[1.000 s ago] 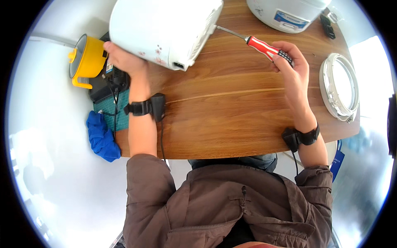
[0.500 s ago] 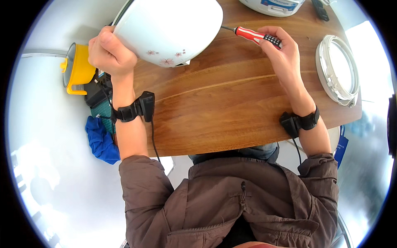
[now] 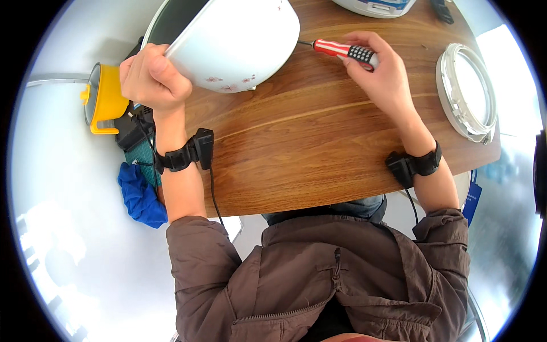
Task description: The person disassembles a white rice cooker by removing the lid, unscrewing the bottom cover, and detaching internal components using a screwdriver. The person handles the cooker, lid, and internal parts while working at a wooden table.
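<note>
A white rice cooker body (image 3: 239, 48) with small pink flowers is tilted on its side, its dark open mouth facing the upper left. My left hand (image 3: 156, 77) is closed round its rim. In my right hand (image 3: 382, 71) is a screwdriver (image 3: 333, 48) with a red, white and black handle, held between thumb and fingers. Its shaft points left and meets the cooker's right side, toward the base; the tip is hidden behind the body.
A white ring-shaped lid part (image 3: 447, 94) lies at the table's right. Another white appliance (image 3: 376, 8) stands at the far edge, near a black object (image 3: 441, 11). Left are a yellow pot (image 3: 108, 97), a blue cloth (image 3: 139, 196) and black gear (image 3: 130, 130) on a green mat (image 3: 142, 154).
The cooker body has tipped a little, showing more of its dark inside, and shifted slightly left. The screwdriver and right hand have moved left with it, and the handle has turned.
</note>
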`<move>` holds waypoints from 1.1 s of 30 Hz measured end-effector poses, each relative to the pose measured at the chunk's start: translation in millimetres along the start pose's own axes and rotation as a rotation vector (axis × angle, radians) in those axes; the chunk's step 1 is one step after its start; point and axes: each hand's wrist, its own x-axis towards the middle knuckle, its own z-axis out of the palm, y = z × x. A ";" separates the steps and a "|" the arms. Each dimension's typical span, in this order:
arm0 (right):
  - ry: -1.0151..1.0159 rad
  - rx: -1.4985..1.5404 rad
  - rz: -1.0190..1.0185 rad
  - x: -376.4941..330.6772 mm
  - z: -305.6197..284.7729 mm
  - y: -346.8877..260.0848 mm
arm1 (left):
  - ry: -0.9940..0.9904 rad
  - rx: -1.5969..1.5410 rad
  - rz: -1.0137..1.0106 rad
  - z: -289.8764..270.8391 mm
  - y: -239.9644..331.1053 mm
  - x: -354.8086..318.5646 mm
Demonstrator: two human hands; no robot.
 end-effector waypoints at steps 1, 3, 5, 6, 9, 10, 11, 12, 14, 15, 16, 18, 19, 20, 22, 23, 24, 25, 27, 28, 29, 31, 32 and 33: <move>0.002 0.018 0.042 1.0 -3.2 -2.6 | -0.004 0.000 0.026 -0.9 -1.3 -1.1; -0.005 0.005 0.077 3.0 -8.2 -4.3 | 0.007 0.005 0.021 -1.1 -2.6 -3.5; -0.021 -0.052 0.063 4.9 -10.5 -3.1 | 0.015 0.020 0.013 -2.1 -5.4 -6.1; -0.025 -0.049 0.055 4.6 -8.7 -1.3 | 0.020 0.032 0.009 -3.7 -9.3 -7.7; -0.034 -0.049 0.036 3.6 -4.3 3.0 | -0.008 0.033 0.104 -7.8 -5.9 -5.8; -0.037 -0.056 0.034 3.5 -4.8 2.4 | -0.024 0.027 0.153 -8.0 -3.1 -4.8; -0.046 -0.057 0.027 3.4 -3.2 1.1 | -0.015 0.033 0.141 -8.0 -2.7 -6.0; -0.049 -0.051 0.033 2.7 -2.2 0.9 | -0.006 0.039 0.129 -6.5 -3.0 -7.4; -0.052 -0.042 0.046 1.5 -2.7 2.2 | 0.005 0.041 0.133 -6.6 -3.0 -8.8; -0.051 -0.047 0.043 2.2 -2.3 2.9 | 0.006 0.038 0.150 -7.1 -2.6 -8.5; -0.051 -0.052 0.040 3.2 -1.8 3.7 | 0.008 0.035 0.166 -7.0 -2.2 -8.4; -0.055 -0.059 0.036 3.8 -0.2 4.4 | 0.027 0.027 0.163 -3.4 -2.3 -10.0; -0.059 -0.062 0.035 3.3 -0.1 5.5 | 0.037 0.024 0.161 -2.3 -2.5 -11.0; -0.060 -0.065 0.035 3.0 -0.5 6.1 | 0.022 0.035 0.120 -3.3 -4.4 -11.9; -0.059 -0.067 0.036 2.5 -0.1 5.7 | -0.008 0.057 0.038 -6.6 -10.4 -15.1; -0.058 -0.068 0.037 2.6 0.0 5.4 | 0.009 0.037 -0.018 -7.0 -11.2 -16.4; -0.061 -0.081 0.036 2.8 -0.2 5.2 | 0.025 0.018 -0.075 -7.4 -11.6 -17.9; -0.064 -0.093 0.035 3.2 -0.3 5.1 | 0.042 -0.002 -0.131 -7.9 -12.1 -19.8; -0.062 -0.136 -0.006 3.5 0.2 5.9 | 0.093 -0.055 -0.277 -5.8 -18.0 -30.1; -0.056 -0.166 -0.047 3.4 0.8 7.7 | 0.119 -0.081 -0.351 -5.4 -20.2 -33.4; -0.049 -0.198 -0.087 3.5 0.8 9.0 | 0.115 -0.118 -0.408 -5.8 -20.3 -33.8; -0.046 -0.289 -0.180 1.7 0.3 6.8 | 0.106 -0.192 -0.524 -7.8 -20.0 -34.1; -0.046 -0.334 -0.230 1.0 0.8 4.2 | 0.140 -0.202 -0.575 -8.4 -21.0 -35.1; -0.068 -0.359 -0.235 0.5 1.5 2.1 | 0.173 -0.212 -0.626 -8.2 -22.2 -36.4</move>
